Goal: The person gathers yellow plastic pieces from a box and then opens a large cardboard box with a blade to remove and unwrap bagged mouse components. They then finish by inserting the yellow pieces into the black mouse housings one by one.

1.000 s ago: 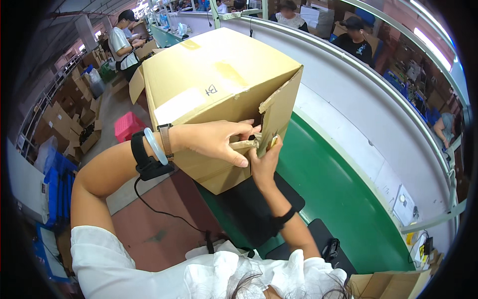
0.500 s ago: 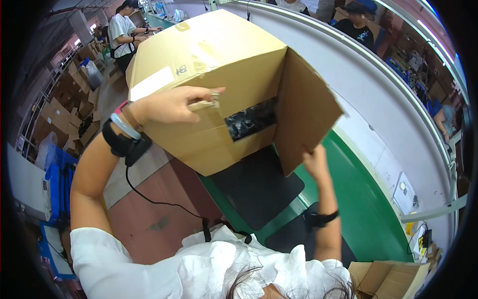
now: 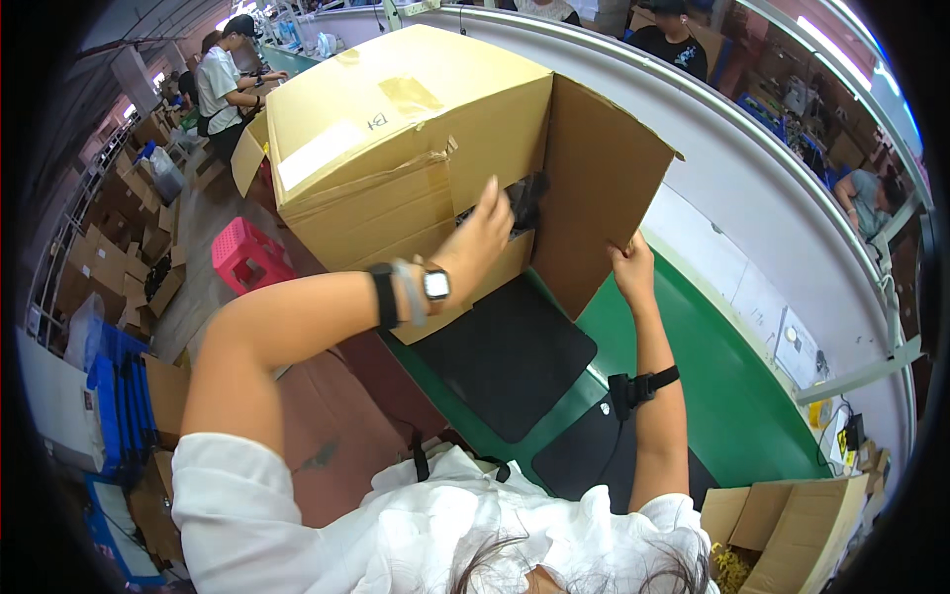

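Left hand reaches into the cardboard box, fingertips hidden, so its grip can't be told. Right hand clasps the open flap; the dark contents stay unclear.

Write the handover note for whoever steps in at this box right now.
Left hand: reaching into the opening of the large cardboard box, fingers at a dark object inside; a clear grip cannot be seen.
Right hand: holding the lower edge of the open side flap, keeping it swung out.
Box lies tilted on its side over the black mat on the green work surface.
Done: flap open.
Left: the dark object is not yet out of the box.
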Demonstrator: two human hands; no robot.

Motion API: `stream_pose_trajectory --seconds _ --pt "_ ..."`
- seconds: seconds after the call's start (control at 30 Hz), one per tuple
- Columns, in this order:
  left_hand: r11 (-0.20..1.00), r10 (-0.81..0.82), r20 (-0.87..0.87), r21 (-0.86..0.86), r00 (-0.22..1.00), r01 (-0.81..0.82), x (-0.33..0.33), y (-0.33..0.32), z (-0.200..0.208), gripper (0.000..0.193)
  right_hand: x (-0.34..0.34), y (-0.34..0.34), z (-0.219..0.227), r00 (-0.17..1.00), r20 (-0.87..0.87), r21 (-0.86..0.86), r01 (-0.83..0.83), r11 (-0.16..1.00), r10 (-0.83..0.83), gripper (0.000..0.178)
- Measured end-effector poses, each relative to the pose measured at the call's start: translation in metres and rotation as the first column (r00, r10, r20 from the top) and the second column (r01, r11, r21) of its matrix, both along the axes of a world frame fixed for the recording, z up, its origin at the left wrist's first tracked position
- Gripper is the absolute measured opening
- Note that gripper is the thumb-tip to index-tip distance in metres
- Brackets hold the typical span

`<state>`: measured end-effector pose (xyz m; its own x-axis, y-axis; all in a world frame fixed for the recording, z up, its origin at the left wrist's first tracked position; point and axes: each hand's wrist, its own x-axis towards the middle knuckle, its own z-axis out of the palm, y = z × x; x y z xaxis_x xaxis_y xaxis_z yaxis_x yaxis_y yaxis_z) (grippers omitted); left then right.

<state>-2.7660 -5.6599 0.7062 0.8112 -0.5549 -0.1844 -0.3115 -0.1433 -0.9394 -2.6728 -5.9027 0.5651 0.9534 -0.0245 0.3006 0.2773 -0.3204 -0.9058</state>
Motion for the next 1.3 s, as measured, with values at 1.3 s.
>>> stream_pose_trajectory --seconds 1.3 --pt "0.913 0.082 -0.722 -0.223 0.687 -0.343 0.100 0.044 0.061 0.022 -0.067 0.192 -0.136 0.940 -0.206 0.658 -0.072 0.749 0.271 0.015"
